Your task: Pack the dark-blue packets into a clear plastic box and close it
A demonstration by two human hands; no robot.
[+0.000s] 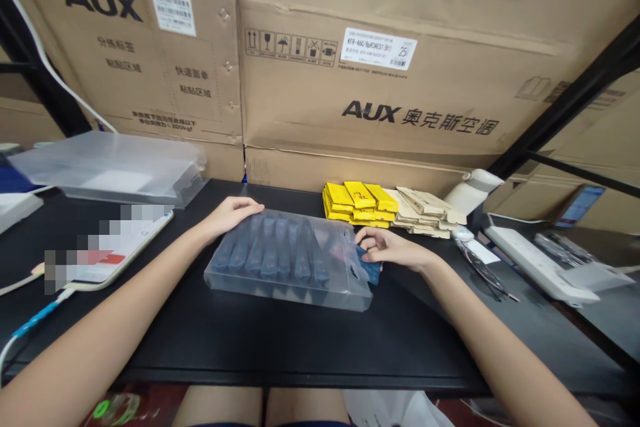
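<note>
A clear frosted plastic box (290, 297) lies on the black table in front of me, with a row of several dark blue packets (270, 247) showing through its top. My left hand (233, 213) grips the box's far left corner, fingers bent over the edge. At the right end, my right hand (383, 247) pinches a dark blue packet (370, 270), which sits partly inside the box's opening. Some of the right fingertips are hidden behind the plastic flap.
Stacks of yellow packets (360, 203) and beige packets (425, 210) lie behind my right hand, beside a white bottle (473, 193). A power strip (540, 263) is at right. Another plastic box (115, 163) and a phone (120, 257) with cables are at left. Cardboard cartons (425, 87) stand behind.
</note>
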